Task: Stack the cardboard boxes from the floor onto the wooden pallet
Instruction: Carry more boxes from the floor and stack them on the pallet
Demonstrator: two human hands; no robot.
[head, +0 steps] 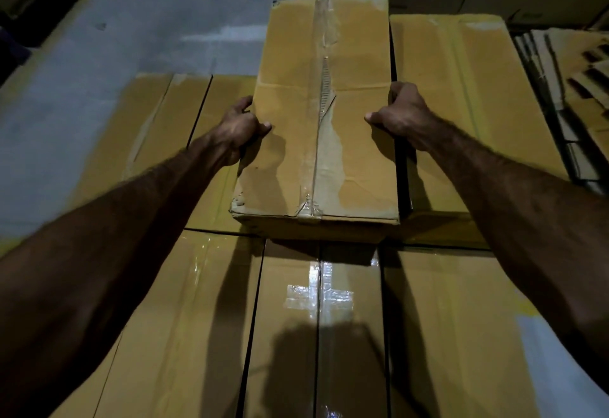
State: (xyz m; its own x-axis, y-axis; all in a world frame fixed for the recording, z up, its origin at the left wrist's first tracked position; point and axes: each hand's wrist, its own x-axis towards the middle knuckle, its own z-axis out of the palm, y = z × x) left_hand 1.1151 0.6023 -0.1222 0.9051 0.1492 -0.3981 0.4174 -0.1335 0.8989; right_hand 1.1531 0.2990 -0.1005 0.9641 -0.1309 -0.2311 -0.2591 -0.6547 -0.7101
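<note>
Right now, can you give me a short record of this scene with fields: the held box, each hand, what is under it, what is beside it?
held box: worn cardboard box, torn tape along its top
left hand: left hand grips its left edge
right hand: right hand grips its right edge
under it: layer of taped boxes
beside it: neighbouring box at its right
further right: flattened cardboard
floor: grey concrete floor

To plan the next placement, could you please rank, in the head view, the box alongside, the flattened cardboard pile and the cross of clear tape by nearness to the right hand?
From the right hand:
1. Box alongside, directly beneath it.
2. Flattened cardboard pile, farther right.
3. Cross of clear tape, on the near lower box.
</note>
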